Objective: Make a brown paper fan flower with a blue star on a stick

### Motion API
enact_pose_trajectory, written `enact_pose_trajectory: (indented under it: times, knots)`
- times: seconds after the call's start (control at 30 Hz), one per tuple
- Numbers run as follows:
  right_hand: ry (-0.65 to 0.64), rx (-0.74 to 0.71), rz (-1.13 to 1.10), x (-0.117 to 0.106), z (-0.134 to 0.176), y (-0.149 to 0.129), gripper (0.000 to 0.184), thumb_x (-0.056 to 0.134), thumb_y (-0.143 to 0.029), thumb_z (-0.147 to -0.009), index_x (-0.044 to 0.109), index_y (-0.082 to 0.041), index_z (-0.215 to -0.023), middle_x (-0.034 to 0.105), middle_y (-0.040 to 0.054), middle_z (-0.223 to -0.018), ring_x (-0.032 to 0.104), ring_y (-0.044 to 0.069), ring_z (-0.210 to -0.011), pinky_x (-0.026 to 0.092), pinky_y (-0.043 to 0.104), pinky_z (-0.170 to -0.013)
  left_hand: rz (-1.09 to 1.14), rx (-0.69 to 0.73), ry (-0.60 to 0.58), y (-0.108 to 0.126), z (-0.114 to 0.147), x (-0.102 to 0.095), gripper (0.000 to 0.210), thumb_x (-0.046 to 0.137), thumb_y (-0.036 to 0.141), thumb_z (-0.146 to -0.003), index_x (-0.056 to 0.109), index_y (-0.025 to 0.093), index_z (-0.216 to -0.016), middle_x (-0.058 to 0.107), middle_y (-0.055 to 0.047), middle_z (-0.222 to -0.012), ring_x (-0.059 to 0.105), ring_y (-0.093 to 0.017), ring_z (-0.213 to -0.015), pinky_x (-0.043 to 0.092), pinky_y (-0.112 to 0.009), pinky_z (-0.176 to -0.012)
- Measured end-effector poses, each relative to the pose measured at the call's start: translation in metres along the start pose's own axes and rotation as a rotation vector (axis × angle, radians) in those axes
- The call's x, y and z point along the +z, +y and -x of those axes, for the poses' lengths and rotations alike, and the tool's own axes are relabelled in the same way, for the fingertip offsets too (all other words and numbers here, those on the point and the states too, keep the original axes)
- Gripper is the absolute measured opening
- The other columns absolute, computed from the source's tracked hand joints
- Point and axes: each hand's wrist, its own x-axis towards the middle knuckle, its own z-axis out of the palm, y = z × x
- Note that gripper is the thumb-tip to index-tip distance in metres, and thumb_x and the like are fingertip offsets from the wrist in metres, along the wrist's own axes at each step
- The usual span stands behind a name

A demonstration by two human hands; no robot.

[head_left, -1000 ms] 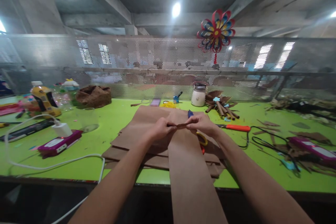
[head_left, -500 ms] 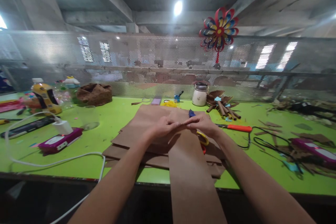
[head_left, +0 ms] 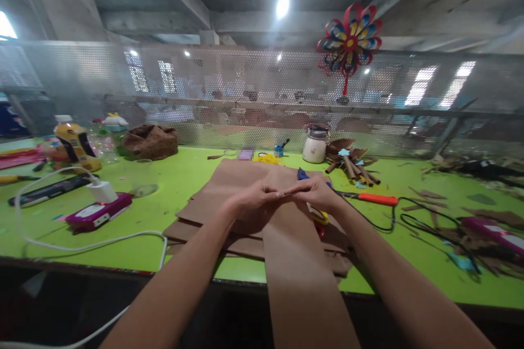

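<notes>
A long strip of brown paper (head_left: 301, 262) runs from my hands toward me and hangs past the table's front edge. My left hand (head_left: 260, 199) pinches the strip's far end between thumb and fingers. Close against it, my right hand (head_left: 313, 192) pinches the same end, fingertips nearly meeting the left ones. Beneath both hands lies a stack of brown paper sheets (head_left: 223, 185). Scissors with yellow and red handles (head_left: 321, 217) rest on the stack, partly hidden by my right hand and wrist. A dark blue object (head_left: 302, 174) shows just behind the right hand.
An orange-handled tool with a cord (head_left: 379, 199) lies to the right, near brown scraps and rolled paper pieces (head_left: 356, 169). A white jar (head_left: 315, 146) stands behind. At left are a purple power strip (head_left: 100, 212), a clear cup (head_left: 145, 180) and a yellow bottle (head_left: 76, 144).
The camera view has shifted slightly, so the background sits a little further right. Both hands keep their pinch on the paper strip, with only slight finger movement.
</notes>
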Motion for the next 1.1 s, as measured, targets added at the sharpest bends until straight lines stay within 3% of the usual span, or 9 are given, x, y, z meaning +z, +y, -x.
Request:
enact_pose_trajectory:
  times: [0.1,0.23,0.4,0.5,0.7,0.87,1.1]
  knots:
    - [0.004,0.043,-0.013,0.0,0.0,0.002,0.022,0.06,-0.023,-0.066,0.072,-0.016,-0.083,0.07,0.0045,-0.073,0.058,0.014,-0.06,0.044,0.024,-0.056,0.035,-0.011,-0.013,-0.002,-0.004,0.002,0.037,0.051,0.046,-0.076,0.063,0.011,-0.078,0.051,-0.001,-0.061,0.039,-0.009,-0.055,0.031,-0.022,-0.052]
    - [-0.071,0.088,-0.062,-0.006,0.001,0.001,0.026,0.061,-0.024,-0.067,0.07,-0.015,-0.09,0.068,0.0042,-0.075,0.057,0.013,-0.064,0.044,0.024,-0.059,-0.09,0.052,0.075,-0.003,-0.006,0.0,0.034,0.052,0.044,-0.075,0.061,0.011,-0.071,0.05,0.0,-0.061,0.04,-0.009,-0.058,0.031,-0.022,-0.054]
    - [-0.14,0.133,-0.119,-0.017,0.007,-0.006,0.042,0.065,-0.03,-0.067,0.063,-0.015,-0.106,0.065,0.0029,-0.075,0.056,0.013,-0.066,0.042,0.023,-0.058,-0.205,0.086,0.084,0.001,-0.006,-0.001,0.035,0.048,0.043,-0.077,0.06,0.011,-0.069,0.047,0.002,-0.058,0.038,-0.009,-0.056,0.029,-0.021,-0.052]
    - [-0.137,0.141,-0.076,-0.017,0.007,-0.009,0.036,0.064,-0.038,-0.069,0.067,-0.014,-0.096,0.065,0.0047,-0.08,0.056,0.014,-0.071,0.041,0.023,-0.06,-0.253,0.113,0.088,0.003,-0.007,-0.001,0.035,0.046,0.042,-0.078,0.061,0.011,-0.07,0.048,0.001,-0.059,0.038,-0.009,-0.056,0.029,-0.021,-0.052]
    - [-0.05,0.159,-0.057,-0.014,0.003,-0.005,0.034,0.065,-0.045,-0.066,0.067,-0.011,-0.068,0.061,0.0025,-0.059,0.053,0.012,-0.056,0.039,0.023,-0.053,-0.302,0.156,0.127,0.003,-0.009,0.003,0.037,0.045,0.043,-0.079,0.062,0.011,-0.074,0.055,-0.001,-0.064,0.044,-0.01,-0.059,0.033,-0.021,-0.054]
    - [-0.027,0.161,-0.103,-0.014,0.004,-0.006,0.033,0.065,-0.044,-0.065,0.066,-0.012,-0.066,0.055,-0.0003,-0.049,0.047,0.01,-0.047,0.036,0.022,-0.047,-0.322,0.171,0.156,0.002,-0.01,0.003,0.033,0.046,0.04,-0.079,0.063,0.011,-0.076,0.061,-0.003,-0.069,0.05,-0.012,-0.065,0.036,-0.021,-0.057]
    - [-0.014,0.159,-0.159,-0.011,0.005,-0.014,0.028,0.069,-0.036,-0.063,0.068,-0.011,-0.073,0.062,0.0024,-0.062,0.053,0.011,-0.056,0.04,0.023,-0.054,-0.386,0.207,0.232,-0.001,-0.009,0.003,0.029,0.045,0.035,-0.081,0.065,0.014,-0.083,0.064,-0.005,-0.078,0.053,-0.015,-0.073,0.039,-0.023,-0.063]
